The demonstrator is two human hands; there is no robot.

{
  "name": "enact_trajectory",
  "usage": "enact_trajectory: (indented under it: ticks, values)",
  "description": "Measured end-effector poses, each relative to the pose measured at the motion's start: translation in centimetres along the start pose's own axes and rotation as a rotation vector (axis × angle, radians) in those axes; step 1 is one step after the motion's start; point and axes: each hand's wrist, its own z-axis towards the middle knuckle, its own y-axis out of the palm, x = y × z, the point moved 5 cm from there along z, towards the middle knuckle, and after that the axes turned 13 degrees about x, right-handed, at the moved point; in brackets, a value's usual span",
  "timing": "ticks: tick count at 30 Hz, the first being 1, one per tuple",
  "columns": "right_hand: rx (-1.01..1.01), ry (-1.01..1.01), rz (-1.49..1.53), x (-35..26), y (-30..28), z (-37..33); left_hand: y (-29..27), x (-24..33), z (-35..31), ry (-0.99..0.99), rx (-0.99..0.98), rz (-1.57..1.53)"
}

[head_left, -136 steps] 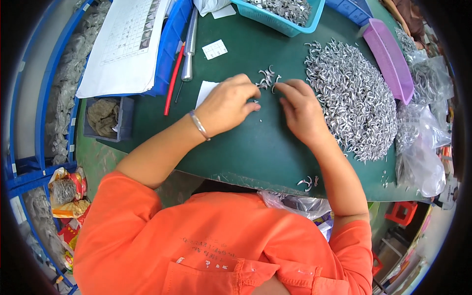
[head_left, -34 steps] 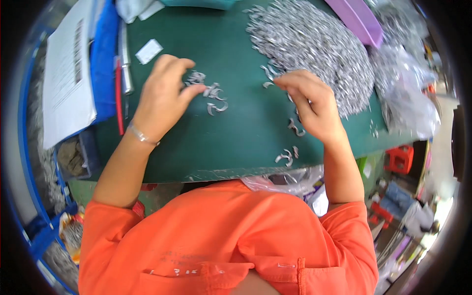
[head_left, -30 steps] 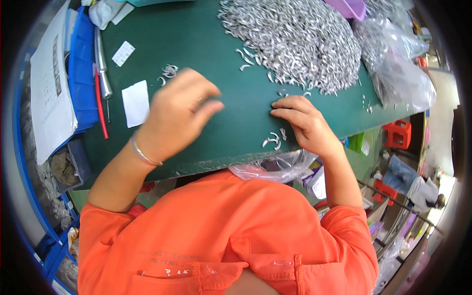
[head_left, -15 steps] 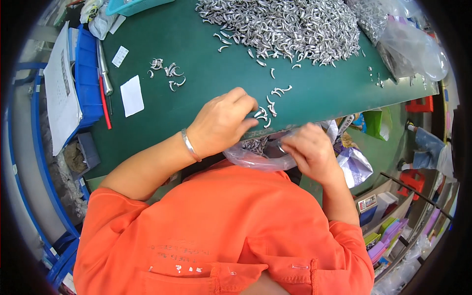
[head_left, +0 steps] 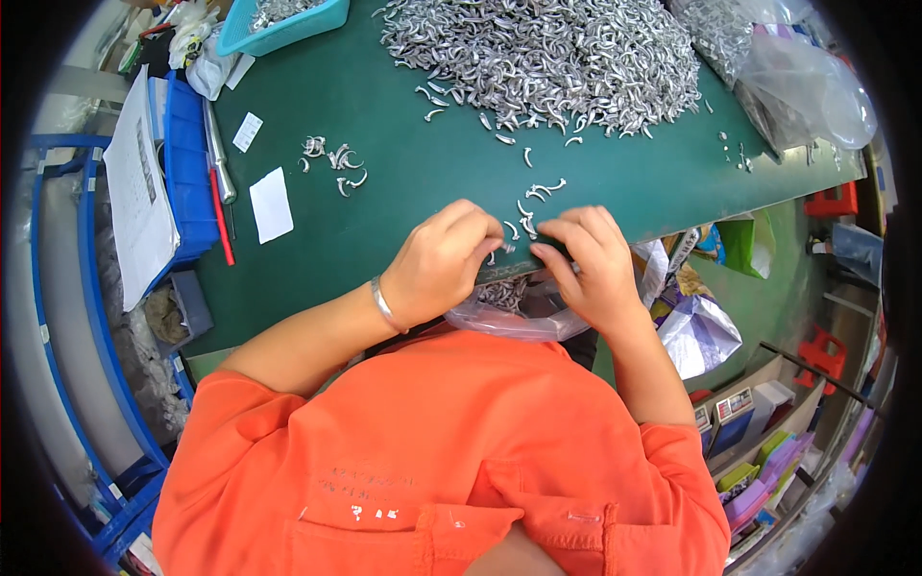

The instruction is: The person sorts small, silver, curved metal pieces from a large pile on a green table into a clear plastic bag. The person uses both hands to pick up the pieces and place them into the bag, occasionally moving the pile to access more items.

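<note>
My left hand (head_left: 444,257) is over the front edge of the green table, its fingers bent together, with a small curved silver metal part (head_left: 492,257) at the fingertips. My right hand (head_left: 593,261) has come in from the other side, thumb and forefinger apart, right beside a few loose curved parts (head_left: 528,227) on the tabletop. Below both hands, a clear plastic bag (head_left: 471,315) gapes at the table edge with more silver parts (head_left: 503,294) inside. A large heap of the same parts (head_left: 547,62) covers the far side of the table.
A turquoise basket (head_left: 331,17) with metal parts stands far left. A small group of parts (head_left: 338,157), white paper (head_left: 271,205), a red pen-like stick (head_left: 222,217) and a blue tray (head_left: 190,163) with papers lie left. Clear plastic bags (head_left: 802,86) stand far right.
My right hand has moved from over the bag's mouth up and left to the loose parts on the table. The left hand stays near the edge. The view has shifted slightly.
</note>
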Motion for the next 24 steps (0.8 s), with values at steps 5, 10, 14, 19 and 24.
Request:
enact_trajectory:
  ticks: [5, 10, 14, 19, 24]
  values:
    - [0.050, 0.012, 0.044, 1.2, -0.3, -0.2, -0.8, -0.6, 0.3, -0.150, -0.019, -0.036]
    - [-0.012, -0.053, 0.044, 1.1, -1.1, -1.0, -0.7, -0.1, -0.3, 0.103, -0.165, 0.114]
    - [-0.124, -0.119, 0.117, -0.1, -1.2, -1.7, 0.6, 0.9, -1.1, 0.204, -0.261, 0.038]
    - [0.020, -0.070, 0.048, 0.1, 0.1, -0.5, 0.5, 0.6, 0.8, 0.005, 0.081, 0.141]
    - [-0.045, -0.088, -0.029, 1.0, 1.0, 0.0, 1.6, 0.2, 0.1, 0.146, -0.081, 0.141]
